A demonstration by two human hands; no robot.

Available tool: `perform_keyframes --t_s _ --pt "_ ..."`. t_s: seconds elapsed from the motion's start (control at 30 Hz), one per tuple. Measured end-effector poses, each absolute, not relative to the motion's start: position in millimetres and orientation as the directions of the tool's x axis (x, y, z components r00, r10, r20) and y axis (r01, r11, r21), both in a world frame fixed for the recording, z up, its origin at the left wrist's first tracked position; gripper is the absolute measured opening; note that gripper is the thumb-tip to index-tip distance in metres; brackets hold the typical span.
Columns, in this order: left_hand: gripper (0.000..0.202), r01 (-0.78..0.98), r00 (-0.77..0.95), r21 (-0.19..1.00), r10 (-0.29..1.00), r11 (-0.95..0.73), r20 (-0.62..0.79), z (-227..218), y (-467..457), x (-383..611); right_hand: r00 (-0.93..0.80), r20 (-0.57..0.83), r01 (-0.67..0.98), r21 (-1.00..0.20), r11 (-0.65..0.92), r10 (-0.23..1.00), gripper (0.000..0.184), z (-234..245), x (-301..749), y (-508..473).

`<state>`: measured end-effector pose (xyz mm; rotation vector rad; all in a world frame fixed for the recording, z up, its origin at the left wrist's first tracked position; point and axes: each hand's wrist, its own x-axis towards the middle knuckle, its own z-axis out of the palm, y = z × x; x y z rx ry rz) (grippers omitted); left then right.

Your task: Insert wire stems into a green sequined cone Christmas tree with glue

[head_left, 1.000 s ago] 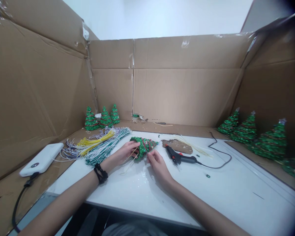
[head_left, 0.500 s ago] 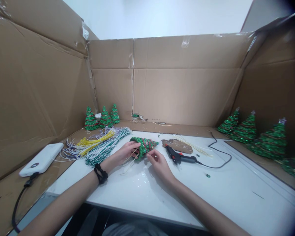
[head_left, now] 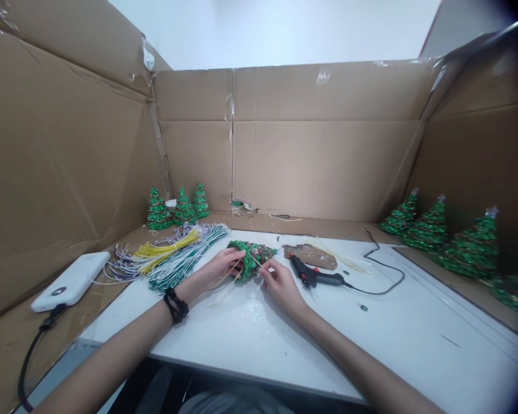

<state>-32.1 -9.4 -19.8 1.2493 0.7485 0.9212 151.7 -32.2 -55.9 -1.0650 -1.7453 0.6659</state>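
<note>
A small green beaded Christmas tree (head_left: 249, 259) with red trim lies on its side above the white board, its tip pointing right. My left hand (head_left: 224, 268) is closed around its base end. Pale thin strands (head_left: 231, 280) trail from that base beneath my left fingers. Close by the tree's near side is my right hand (head_left: 280, 283), its thumb and forefinger pinched on a thin pale strand (head_left: 255, 261) that runs across the beads. A black glue gun (head_left: 315, 276) rests just right of my right hand, its nozzle against a stained brown pad (head_left: 313, 255).
Bundles of white, green (head_left: 190, 259) and yellow strands (head_left: 166, 248) lie left of my hands. A white power bank (head_left: 71, 282) with a black cable sits farther left. Finished trees stand back left (head_left: 183, 207) and along the right (head_left: 427, 224). Cardboard walls (head_left: 328, 155) enclose the table.
My right hand has shifted slightly up at the tree, and the pale strand across the beads now shows more plainly. The left hand keeps its hold; the view has moved slightly.
</note>
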Motion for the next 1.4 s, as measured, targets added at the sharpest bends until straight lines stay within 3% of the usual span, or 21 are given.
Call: perform_keyframes --t_s 0.17,0.33,0.73,1.0,1.4 --pt "0.025 -0.165 0.458 0.984 0.889 0.063 0.02 -17.7 -10.4 -32.3 -0.215 0.488 0.459 -0.714 0.529 0.846 0.018 -55.9 152.9 -35.0" --pt "0.025 -0.176 0.446 0.982 0.895 0.064 0.021 -16.0 -11.6 -32.4 -0.179 0.479 0.452 -0.736 0.505 0.859 0.03 -54.3 150.1 -40.1" --pt "0.027 -0.173 0.461 0.983 0.887 0.065 0.023 -17.9 -9.8 -33.5 -0.187 0.496 0.438 -0.731 0.524 0.848 0.01 -59.1 153.5 -32.4" --pt "0.027 -0.176 0.453 0.983 0.891 0.06 0.026 -19.0 -9.4 -33.2 -0.179 0.465 0.471 -0.733 0.491 0.867 0.035 -53.4 152.8 -36.0" --pt "0.028 -0.175 0.456 0.983 0.89 0.057 0.029 -17.7 -10.0 -33.6 -0.17 0.486 0.419 -0.752 0.51 0.857 0.019 -55.8 152.4 -34.5"
